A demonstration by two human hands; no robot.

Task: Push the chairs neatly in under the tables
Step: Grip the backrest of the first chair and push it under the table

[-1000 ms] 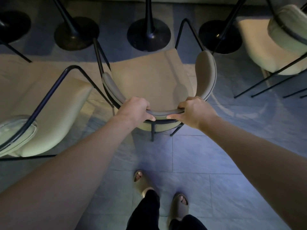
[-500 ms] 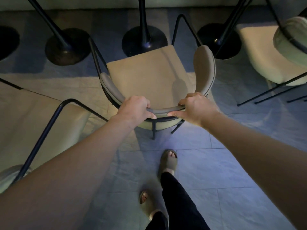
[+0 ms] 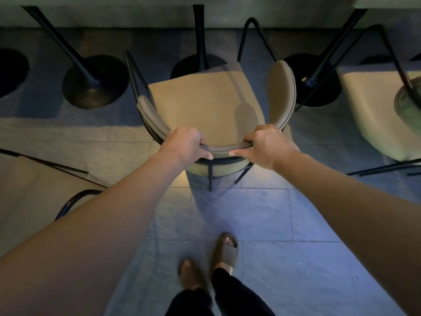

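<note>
Standing on a grey tiled floor (image 3: pixel 262 215) in a dim room, a person faced a row of black pedestal table bases (image 3: pixel 95 85). Both hands gripped the curved backrest of a tan chair (image 3: pixel 205 103): the left hand (image 3: pixel 184 144) and right hand (image 3: pixel 266 144) had fingers wrapped over its top edge, thumbs beneath. The chair's seat pointed toward the middle pedestal (image 3: pixel 199 42).

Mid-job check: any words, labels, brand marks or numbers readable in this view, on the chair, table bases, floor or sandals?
None readable. The chair held by the left hand and right hand, the table bases, floor tiles and sandal show no print; the light is dim.
</note>
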